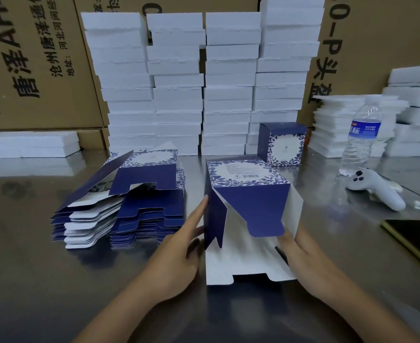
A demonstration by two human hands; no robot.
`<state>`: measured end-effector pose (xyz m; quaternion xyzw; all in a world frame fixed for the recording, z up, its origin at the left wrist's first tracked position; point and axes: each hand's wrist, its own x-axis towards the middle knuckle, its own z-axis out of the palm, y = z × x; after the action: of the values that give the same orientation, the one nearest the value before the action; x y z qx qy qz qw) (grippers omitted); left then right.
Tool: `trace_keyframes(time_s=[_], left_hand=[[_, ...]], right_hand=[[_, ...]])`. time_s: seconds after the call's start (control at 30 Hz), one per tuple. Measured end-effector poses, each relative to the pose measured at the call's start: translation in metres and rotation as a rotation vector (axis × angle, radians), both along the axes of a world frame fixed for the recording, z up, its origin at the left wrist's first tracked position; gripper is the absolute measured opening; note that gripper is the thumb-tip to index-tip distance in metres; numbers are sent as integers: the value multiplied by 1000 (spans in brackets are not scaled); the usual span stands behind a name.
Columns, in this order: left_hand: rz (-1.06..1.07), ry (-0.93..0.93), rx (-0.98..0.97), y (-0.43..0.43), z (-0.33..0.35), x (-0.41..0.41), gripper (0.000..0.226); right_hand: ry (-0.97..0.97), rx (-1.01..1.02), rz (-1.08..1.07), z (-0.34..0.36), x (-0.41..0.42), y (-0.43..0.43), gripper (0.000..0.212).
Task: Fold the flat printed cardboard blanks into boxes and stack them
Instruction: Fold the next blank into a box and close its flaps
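Steel, dull and reflective, makes the table [43, 293] on which everything stands. Nearest the camera lies a half-folded box [248, 201] of navy card with a white inside. Its open end faces the person, its white bottom flap lies flat on the table, and a blue tongued flap hangs over the mouth.

The left hand [179, 253] is at the box's left side, fingers straight and apart, the forefinger lying up along the left wall and touching it. The right hand [310, 266] is at the box's right side, its fingertips reaching in under the tongued flap. Whether they pinch the card or only press it cannot be told.

Close by on the box's left lies a stack of flat blanks [129, 219], fanned and uneven, the top one partly lifted. Well apart on the box's right a dark phone [417, 241] lies flat, and beyond it a white controller [377, 191].

Just behind the box's right rear corner stands a finished box [282, 144], upright and closed. Behind the box and far to its right stands a clear water bottle [360, 142]. Four columns of white foam blocks [204, 82] rise behind the box, with lower piles of the same foam far to its left and right. Brown cartons [30, 58] printed in black stand behind everything.
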<state>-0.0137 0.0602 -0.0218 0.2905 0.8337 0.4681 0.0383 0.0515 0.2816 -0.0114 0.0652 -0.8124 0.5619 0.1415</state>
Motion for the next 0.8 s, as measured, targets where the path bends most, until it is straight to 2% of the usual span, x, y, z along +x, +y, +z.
trace_keyframes(time_s=[0.17, 0.3, 0.43, 0.57, 0.7, 0.77, 0.8], left_hand=[[-83, -49, 157, 2, 2, 0, 101], [-9, -42, 225, 1, 8, 1, 96], [77, -18, 288, 4, 11, 5, 92], [128, -17, 325, 9, 12, 9, 83], [134, -26, 250, 10, 9, 8, 70], [175, -64, 265, 10, 7, 6, 61], [201, -93, 287, 11, 7, 6, 53]], right_hand=[[-52, -43, -9, 2, 6, 3, 48], [-166, -78, 1, 3, 9, 2, 44], [-255, -152, 12, 3, 9, -3, 49], [-202, -196, -173, 1, 5, -1, 67], [-188, -180, -133, -1, 0, 6, 89], [-130, -197, -121, 1, -1, 6, 80], [-69, -194, -100, 1, -1, 5, 62]])
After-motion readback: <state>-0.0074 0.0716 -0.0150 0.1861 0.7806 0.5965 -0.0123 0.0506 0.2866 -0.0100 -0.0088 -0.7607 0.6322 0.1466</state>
